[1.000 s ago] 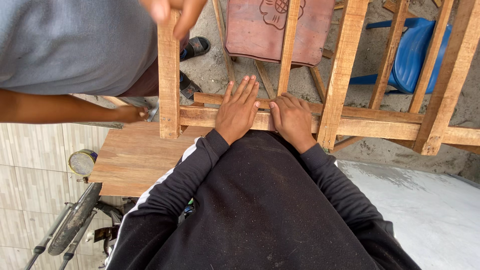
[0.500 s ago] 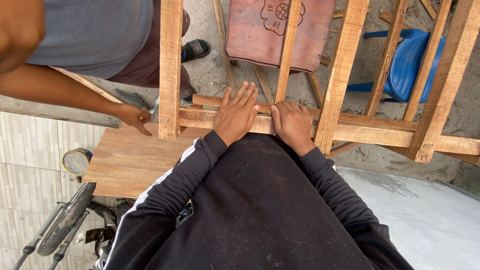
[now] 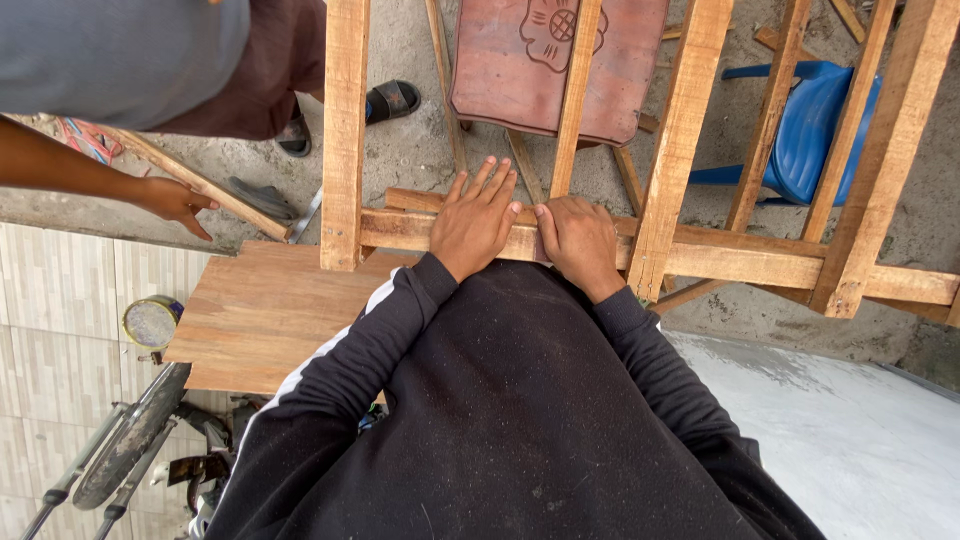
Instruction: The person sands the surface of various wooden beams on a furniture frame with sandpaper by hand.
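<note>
- Left hand (image 3: 475,220): flat, fingers spread, palm pressing the horizontal rail (image 3: 720,262) of the wooden frame (image 3: 345,130); it grips nothing.
- Right hand (image 3: 580,240): fingers curled, resting on the same rail, beside the left.
- Co-worker's hand (image 3: 175,203): open, near a loose slat (image 3: 200,185).
- Risk: uneven pressing could tilt the frame off the plywood board (image 3: 270,320), or pinch fingers at a joint.

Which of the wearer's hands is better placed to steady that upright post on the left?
Probably the left hand: it lies flat on the horizontal rail, nearer the upright post than the right hand.
</note>
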